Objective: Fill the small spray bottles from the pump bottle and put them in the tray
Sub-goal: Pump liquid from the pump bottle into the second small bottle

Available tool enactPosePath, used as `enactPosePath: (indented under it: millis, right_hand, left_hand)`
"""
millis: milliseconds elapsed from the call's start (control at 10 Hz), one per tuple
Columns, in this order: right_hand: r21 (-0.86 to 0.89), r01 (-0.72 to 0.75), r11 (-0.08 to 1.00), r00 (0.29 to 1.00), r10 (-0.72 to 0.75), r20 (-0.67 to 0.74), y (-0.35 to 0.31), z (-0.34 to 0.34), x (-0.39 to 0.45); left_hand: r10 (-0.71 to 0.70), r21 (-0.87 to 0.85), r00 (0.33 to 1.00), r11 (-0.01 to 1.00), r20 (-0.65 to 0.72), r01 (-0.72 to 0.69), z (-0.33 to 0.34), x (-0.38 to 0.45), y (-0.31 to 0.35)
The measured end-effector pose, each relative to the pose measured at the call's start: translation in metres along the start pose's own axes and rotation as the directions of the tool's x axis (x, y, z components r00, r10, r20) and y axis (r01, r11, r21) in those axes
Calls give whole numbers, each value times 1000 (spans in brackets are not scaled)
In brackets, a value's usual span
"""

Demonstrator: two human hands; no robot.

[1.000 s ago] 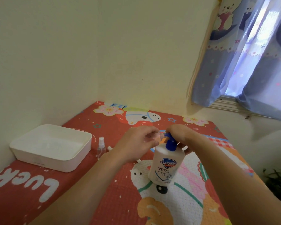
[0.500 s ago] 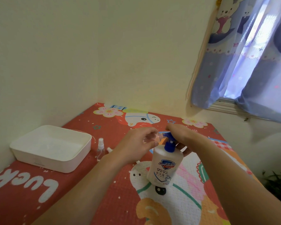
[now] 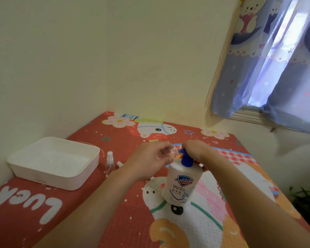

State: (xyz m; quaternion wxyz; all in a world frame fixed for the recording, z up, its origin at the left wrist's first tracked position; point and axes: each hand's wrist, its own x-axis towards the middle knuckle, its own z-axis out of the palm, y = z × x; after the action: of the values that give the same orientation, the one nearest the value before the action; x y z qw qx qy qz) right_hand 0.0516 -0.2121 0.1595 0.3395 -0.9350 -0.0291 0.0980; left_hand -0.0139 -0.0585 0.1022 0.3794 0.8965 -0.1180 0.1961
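A white pump bottle (image 3: 182, 185) with a blue pump head stands on the red patterned mat. My right hand (image 3: 195, 149) rests on top of the blue pump. My left hand (image 3: 150, 158) holds a small clear spray bottle (image 3: 172, 152), uncapped, tilted with its mouth at the pump's nozzle. A second small spray bottle (image 3: 109, 163) with its white sprayer on stands upright beside the white tray (image 3: 34, 176), which lies at the left near the wall with nothing in it.
A small white piece (image 3: 120, 164), maybe a sprayer cap, lies on the mat next to the standing spray bottle. Walls close the left and far sides. A curtained window (image 3: 276, 59) is at the right; a plant (image 3: 306, 203) sits below the mat's right edge.
Both hands stay at the pump head; the pump head sits slightly higher than one second ago. The view shifted a little.
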Motion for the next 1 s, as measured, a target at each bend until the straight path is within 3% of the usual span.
enactPosePath:
  millis: [200, 300, 500, 700, 800, 1000]
  right_hand:
    - [-176, 50, 983, 995, -33, 97, -1, -1, -8]
    - [2, -30, 1000, 993, 30, 118, 1, -7, -9]
    - [-8, -90, 996, 971, 90, 222, 2, -17, -2]
    - [-29, -53, 998, 982, 57, 182, 0, -7, -8]
    - [-38, -17, 999, 995, 21, 97, -1, 0, -5]
    - [-219, 98, 971, 994, -85, 69, 2, 4, 2]
  left_hand:
    - [-9, 2, 1000, 1000, 0, 9, 2, -2, -1]
    - [-4, -13, 1000, 1000, -12, 4, -2, -2, 5]
    - [22, -2, 1000, 1000, -21, -22, -5, 2, 7]
    - [22, -2, 1000, 1000, -22, -22, -4, 0, 5]
    - [8, -2, 1000, 1000, -2, -8, -1, -1, 3]
    - [-8, -14, 1000, 1000, -16, 8, 3, -2, 0]
